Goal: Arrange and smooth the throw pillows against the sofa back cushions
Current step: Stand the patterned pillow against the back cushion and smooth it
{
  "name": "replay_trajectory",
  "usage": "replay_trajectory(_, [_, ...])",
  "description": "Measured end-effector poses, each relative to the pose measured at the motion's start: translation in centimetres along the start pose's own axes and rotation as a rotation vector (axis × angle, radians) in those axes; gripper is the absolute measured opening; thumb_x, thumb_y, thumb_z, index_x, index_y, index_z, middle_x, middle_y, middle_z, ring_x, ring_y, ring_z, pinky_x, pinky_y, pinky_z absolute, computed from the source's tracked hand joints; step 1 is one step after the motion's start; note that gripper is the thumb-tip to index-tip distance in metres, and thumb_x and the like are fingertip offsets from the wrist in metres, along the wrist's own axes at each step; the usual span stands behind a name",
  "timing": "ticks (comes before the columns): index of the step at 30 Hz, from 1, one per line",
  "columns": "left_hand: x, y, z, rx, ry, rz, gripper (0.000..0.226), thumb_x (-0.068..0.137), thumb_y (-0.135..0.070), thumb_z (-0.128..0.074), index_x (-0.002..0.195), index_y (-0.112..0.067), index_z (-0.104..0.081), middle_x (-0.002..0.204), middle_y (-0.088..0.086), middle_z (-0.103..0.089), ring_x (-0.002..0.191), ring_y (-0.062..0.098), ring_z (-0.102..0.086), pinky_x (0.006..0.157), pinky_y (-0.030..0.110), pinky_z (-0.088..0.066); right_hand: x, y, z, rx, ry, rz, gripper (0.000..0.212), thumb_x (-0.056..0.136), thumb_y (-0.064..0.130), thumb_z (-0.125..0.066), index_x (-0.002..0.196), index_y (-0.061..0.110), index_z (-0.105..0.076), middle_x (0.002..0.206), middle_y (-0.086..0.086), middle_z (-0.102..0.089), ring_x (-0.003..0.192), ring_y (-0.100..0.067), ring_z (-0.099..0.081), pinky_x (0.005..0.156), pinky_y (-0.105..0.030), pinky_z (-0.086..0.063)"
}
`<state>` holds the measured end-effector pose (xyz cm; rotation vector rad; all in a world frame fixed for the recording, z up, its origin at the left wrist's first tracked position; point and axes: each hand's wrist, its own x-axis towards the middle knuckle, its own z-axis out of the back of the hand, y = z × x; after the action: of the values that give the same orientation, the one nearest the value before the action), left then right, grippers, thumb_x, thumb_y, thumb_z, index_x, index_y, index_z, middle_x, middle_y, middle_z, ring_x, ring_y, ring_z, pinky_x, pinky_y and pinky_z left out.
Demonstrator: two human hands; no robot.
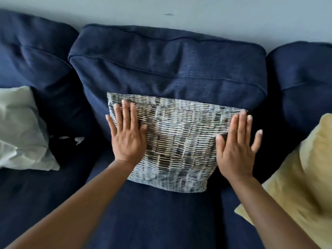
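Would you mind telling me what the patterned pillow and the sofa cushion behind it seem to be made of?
The patterned pillow looks like soft woven or printed cloth, matte, with a dashed grey and cream pattern. The back cushion looks like dark blue heavy woven upholstery, matte, with a visible weave, stitched seams and piped edges. The exact fibres cannot be told.

Head camera looks steeply down, close above the sofa [161, 221].

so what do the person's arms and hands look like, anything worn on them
Both forearms are bare as far as the picture shows, with no sleeves in view. The left hand and right hand wear no gloves, and no rings, watch or bracelets show. The fingernails look short and pale, without bright polish.
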<state>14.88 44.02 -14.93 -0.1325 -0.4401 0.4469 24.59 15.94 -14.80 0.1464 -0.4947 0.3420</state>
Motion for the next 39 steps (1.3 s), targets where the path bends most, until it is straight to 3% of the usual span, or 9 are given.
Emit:
replay_trajectory(2, [-1.4,-2.3,0.2,-0.049,-0.035,-0.170,0.067,0.106,-0.042,-0.030,0.159,-0.003,-0.020,0.167,0.018,-0.010,0.155,0.039,-0.004,0.123,0.058,0.000,-0.6,2.7,0.6,0.063,-0.043,0.089,0.069,0.106,0.046,-0.027,0.161,0.008,-0.010,0.170,-0.011,-0.007,0.157,-0.026,-0.007,0.124,-0.052,0.001])
replay_trajectory(4, [-3.3,-4.5,-0.6,-0.081,0.011,-0.369,0.066,0.106,-0.043,-0.029,0.159,-0.007,-0.019,0.166,0.016,-0.015,0.154,0.038,-0.010,0.123,0.059,-0.004,-2.0,5.7,0.4,0.111,-0.003,0.304,0.070,0.105,0.046,-0.033,0.161,0.009,-0.013,0.170,-0.010,-0.008,0.157,-0.025,-0.007,0.124,-0.051,0.003])
replay_trajectory(6, [-4.5,-4.8,-1.8,-0.054,0.059,-0.431,0.065,0.105,-0.044,-0.031,0.159,-0.009,-0.017,0.166,0.015,-0.019,0.154,0.036,-0.012,0.123,0.058,-0.007,-3.2,7.3,-0.5,0.101,0.077,0.452,0.075,0.102,0.048,-0.041,0.161,0.009,-0.014,0.170,-0.008,-0.008,0.157,-0.024,-0.006,0.125,-0.050,0.004])
replay_trajectory(13, [-3.8,2.8,-2.4,0.196,0.157,-0.360,0.083,0.098,-0.060,-0.037,0.160,-0.008,-0.020,0.167,0.012,-0.015,0.155,0.030,-0.011,0.124,0.056,-0.007,-2.5,-0.3,-2.3,-0.075,0.183,0.315,0.090,0.097,0.062,-0.040,0.161,0.009,-0.008,0.171,-0.008,-0.005,0.157,-0.024,-0.006,0.125,-0.051,0.003])
replay_trajectory(18, [-3.7,3.2,0.0,0.134,0.071,-0.148,0.090,0.098,-0.063,-0.033,0.160,-0.004,-0.007,0.168,0.013,0.001,0.156,0.033,-0.001,0.124,0.055,0.003,-2.6,-0.2,0.1,0.024,0.068,0.165,0.081,0.103,0.059,-0.028,0.161,0.006,-0.008,0.171,-0.010,-0.003,0.157,-0.027,-0.006,0.124,-0.053,0.002])
replay_trajectory(23, [-1.1,-3.1,0.4,0.012,0.086,-0.348,0.068,0.106,-0.050,-0.022,0.162,-0.011,-0.013,0.169,0.009,-0.008,0.156,0.032,-0.002,0.124,0.056,-0.002,0.2,6.7,0.8,0.142,0.056,0.385,0.068,0.105,0.048,-0.029,0.162,0.014,-0.014,0.171,-0.005,-0.005,0.157,-0.024,-0.006,0.125,-0.050,0.005])
replay_trajectory(26, [0.5,-3.5,0.0,0.064,0.210,-0.268,0.067,0.105,-0.050,-0.015,0.162,-0.016,-0.009,0.170,0.004,-0.005,0.156,0.028,0.003,0.124,0.052,0.003,1.3,7.4,-0.3,0.064,0.132,0.483,0.063,0.106,0.044,-0.034,0.161,0.019,-0.019,0.170,-0.006,-0.009,0.157,-0.024,-0.006,0.125,-0.049,0.005])
replay_trajectory(34, [2.9,2.4,1.7,0.288,0.330,-0.100,0.068,0.102,-0.055,0.001,0.160,-0.020,0.010,0.169,0.000,0.009,0.154,0.023,0.017,0.122,0.054,0.011,2.1,1.0,-0.5,-0.028,0.160,0.167,0.069,0.105,0.050,-0.025,0.162,0.013,-0.012,0.171,-0.006,-0.006,0.157,-0.023,-0.003,0.123,-0.052,0.004])
replay_trajectory(39, [1.8,-0.7,4.6,0.147,0.344,0.079,0.071,0.103,-0.056,-0.005,0.161,-0.018,0.007,0.168,0.005,0.015,0.153,0.025,0.022,0.122,0.051,0.015,1.1,1.1,3.2,0.060,0.203,0.025,0.070,0.104,0.052,-0.022,0.160,0.009,-0.018,0.170,-0.010,-0.007,0.157,-0.027,-0.006,0.121,-0.056,-0.004])
